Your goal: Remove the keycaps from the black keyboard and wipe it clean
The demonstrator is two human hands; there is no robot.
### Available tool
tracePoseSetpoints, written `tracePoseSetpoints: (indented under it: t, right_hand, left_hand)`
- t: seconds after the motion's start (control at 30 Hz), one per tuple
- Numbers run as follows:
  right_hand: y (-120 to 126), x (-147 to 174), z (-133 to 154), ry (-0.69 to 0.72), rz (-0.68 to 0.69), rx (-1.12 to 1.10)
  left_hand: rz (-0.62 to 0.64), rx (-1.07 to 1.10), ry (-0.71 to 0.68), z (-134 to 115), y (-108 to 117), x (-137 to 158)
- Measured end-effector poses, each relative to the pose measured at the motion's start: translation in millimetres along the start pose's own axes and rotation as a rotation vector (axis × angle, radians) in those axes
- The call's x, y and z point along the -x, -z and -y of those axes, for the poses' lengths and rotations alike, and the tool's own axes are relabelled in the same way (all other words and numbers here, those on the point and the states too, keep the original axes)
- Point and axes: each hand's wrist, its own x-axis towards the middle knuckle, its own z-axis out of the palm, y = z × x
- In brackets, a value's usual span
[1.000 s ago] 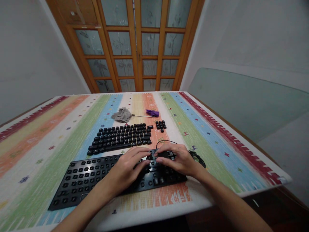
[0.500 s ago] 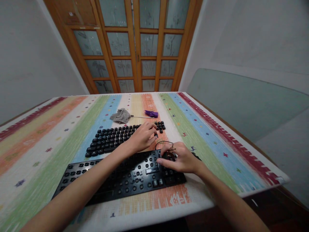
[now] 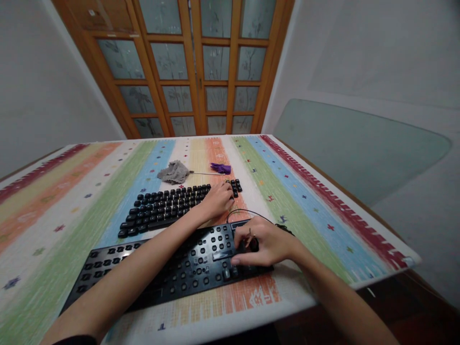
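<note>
Though mostly bare, sockets (image 3: 214, 247) in keyboard (image 3: 222, 255)

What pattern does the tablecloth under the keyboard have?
The tablecloth has multicoloured stripes with small motifs, best seen in the head view.

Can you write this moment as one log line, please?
left hand: by loose keycaps, grip unclear | right hand: over right end of keyboard, grip unclear | beyond keycaps: gray cloth, purple item

Left hand (image 3: 220, 196)'s at the right end of the loose black keys (image 3: 168, 207), right hand (image 3: 268, 241)'s curled over the right side of a mostly bare keyboard (image 3: 190, 261), nearer. Gray rag (image 3: 174, 172) and some purple thing (image 3: 221, 168) sit farther back.
</note>
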Motion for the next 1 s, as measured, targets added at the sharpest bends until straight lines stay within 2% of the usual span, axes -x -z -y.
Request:
tracePoseSetpoints:
  t: [0.07, 0.17, 1.0]
  right_hand:
    - [0.3, 0.0, -0.3, -0.041, 0.079, -0.011]
    - [0.8, -0.5, -0.6, -0.074, 0.122, -0.010]
    - [0.3, 0.0, -2.4, -0.093, 0.097, -0.013]
  left_hand:
    - [0.004, -0.005, 0.001, -0.2, 0.6, 0.5]
    - [0.009, -0.010, 0.004, -0.4, 2.0, 1.5]
    - [0.026, 0.020, 0.013, 1.5, 6.5, 4.5]
